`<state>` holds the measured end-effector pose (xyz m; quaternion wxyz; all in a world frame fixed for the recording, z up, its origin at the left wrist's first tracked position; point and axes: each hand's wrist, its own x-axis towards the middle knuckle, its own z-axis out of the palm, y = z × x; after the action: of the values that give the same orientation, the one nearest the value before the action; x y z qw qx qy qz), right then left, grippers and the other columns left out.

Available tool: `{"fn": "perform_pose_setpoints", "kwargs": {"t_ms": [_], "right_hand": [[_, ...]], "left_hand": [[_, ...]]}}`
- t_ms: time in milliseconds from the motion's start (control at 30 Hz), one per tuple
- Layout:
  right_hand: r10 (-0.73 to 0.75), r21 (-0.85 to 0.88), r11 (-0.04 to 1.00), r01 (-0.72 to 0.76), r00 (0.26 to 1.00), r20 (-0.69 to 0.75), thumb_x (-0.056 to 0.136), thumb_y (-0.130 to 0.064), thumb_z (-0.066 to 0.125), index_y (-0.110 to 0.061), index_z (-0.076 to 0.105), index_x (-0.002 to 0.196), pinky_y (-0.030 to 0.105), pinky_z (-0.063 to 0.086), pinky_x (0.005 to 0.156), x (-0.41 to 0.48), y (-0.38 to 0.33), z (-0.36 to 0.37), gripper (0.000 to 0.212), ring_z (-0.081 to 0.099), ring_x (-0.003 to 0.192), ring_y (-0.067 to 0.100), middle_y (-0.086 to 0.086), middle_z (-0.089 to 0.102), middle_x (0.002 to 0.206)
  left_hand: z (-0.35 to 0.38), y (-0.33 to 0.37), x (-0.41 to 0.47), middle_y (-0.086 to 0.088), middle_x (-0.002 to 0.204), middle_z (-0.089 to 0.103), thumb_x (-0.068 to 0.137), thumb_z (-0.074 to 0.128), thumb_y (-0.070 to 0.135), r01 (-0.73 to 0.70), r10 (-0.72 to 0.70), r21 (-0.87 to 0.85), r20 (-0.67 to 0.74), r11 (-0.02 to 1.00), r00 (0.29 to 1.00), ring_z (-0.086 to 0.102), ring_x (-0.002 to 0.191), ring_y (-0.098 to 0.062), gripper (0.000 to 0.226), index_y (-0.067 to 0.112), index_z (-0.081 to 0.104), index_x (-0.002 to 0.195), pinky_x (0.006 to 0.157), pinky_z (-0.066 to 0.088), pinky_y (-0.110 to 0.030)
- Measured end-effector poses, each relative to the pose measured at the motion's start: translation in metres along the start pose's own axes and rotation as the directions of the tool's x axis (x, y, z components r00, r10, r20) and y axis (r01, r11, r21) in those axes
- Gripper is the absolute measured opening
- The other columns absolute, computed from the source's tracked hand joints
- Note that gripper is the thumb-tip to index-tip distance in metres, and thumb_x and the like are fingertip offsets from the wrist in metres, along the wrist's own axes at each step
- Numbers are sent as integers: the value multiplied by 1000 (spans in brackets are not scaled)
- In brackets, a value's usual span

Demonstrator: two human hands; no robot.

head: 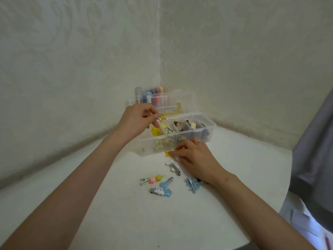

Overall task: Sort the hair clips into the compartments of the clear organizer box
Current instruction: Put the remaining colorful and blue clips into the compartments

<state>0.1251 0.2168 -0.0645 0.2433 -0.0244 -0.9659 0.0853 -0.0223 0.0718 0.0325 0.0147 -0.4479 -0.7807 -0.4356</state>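
Note:
The clear organizer box (209, 124) stands open in the table's corner, its compartments holding yellow, patterned, brown and dark clips. My left hand (137, 120) hovers over the leftmost compartment and pinches a yellow star clip (161, 117). My right hand (196, 156) rests on the table just in front of the box, fingertips closed on a second yellow star clip (168, 153). Loose on the table lie a white clip with a metal bar (173, 166), a pink and yellow clip (153, 179), blue clips (166, 188) and a light blue flower clip (192, 184).
The box's clear lid (180, 98) stands upright behind it, with pastel tubes (153, 96) against the wall corner. A grey fabric surface (315, 159) borders the white table (126, 213) on the right. Walls close in at the back and left.

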Motion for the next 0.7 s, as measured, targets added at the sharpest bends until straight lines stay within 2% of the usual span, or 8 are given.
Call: {"fn": "perform_pose_setpoints", "kwargs": {"t_ms": [67,133,233,267,367,500,600,700], "right_hand": [[-3,-19,1000,3,1000,19,87,-41,43,-34,67,113,27,24,75,0,-2,0,36,32,85,10,-6,61,102],[6,-3,1000,-6,1000,16,87,-44,45,-34,68,110,26,24,76,1,-2,0,35,32,86,10,-6,61,102],[38,56,998,-38,999,-7,84,-39,59,-28,73,98,26,28,77,2,-1,0,23,34,85,10,-7,63,99],[50,80,996,-48,999,-19,82,-38,63,-25,74,91,27,31,77,2,-1,-1,20,36,84,11,-7,64,97],[107,148,984,-100,993,-40,76,-32,73,-21,73,79,29,37,76,3,-3,-4,12,42,80,14,-5,65,90],[163,112,982,-154,984,-68,79,-37,70,-21,70,97,28,36,79,2,-4,-4,25,41,85,14,-2,62,94],[158,51,986,-157,987,-25,80,-48,60,-24,70,104,28,33,79,2,-5,-1,36,43,87,17,0,59,95],[138,48,989,-138,990,-9,83,-39,63,-26,70,102,26,29,77,2,-5,-1,24,37,84,13,-1,57,93]], "left_hand": [[-1,-1,0,1,70,72,85,61,11,12,-12,-6,-7,1000,1000,63,65,-19,5,10,66,84,68,51,-30],[-2,-2,1,-4,79,73,84,63,12,19,-19,-15,-18,1000,1000,67,75,-18,7,9,67,88,70,52,-30],[-2,-7,3,0,79,71,84,64,23,24,-24,6,-66,1000,998,62,64,1,14,11,69,87,69,50,-23],[-2,-8,3,1,79,70,85,64,25,25,-24,21,-83,999,996,60,60,2,15,11,69,86,69,49,-22],[1,-14,5,-4,79,70,82,66,13,28,-27,2,-92,1000,995,63,70,-11,2,12,67,83,71,48,-26],[7,-18,4,0,75,68,78,67,6,40,-40,-2,-117,999,992,57,65,0,16,17,58,87,72,44,-19],[13,-20,3,0,74,68,79,67,8,59,-60,-15,-98,998,993,58,67,-7,12,14,59,87,77,47,-29],[18,-21,1,-5,78,70,80,67,10,79,-78,28,-40,996,996,63,73,-13,6,13,65,85,78,48,-29]]}}
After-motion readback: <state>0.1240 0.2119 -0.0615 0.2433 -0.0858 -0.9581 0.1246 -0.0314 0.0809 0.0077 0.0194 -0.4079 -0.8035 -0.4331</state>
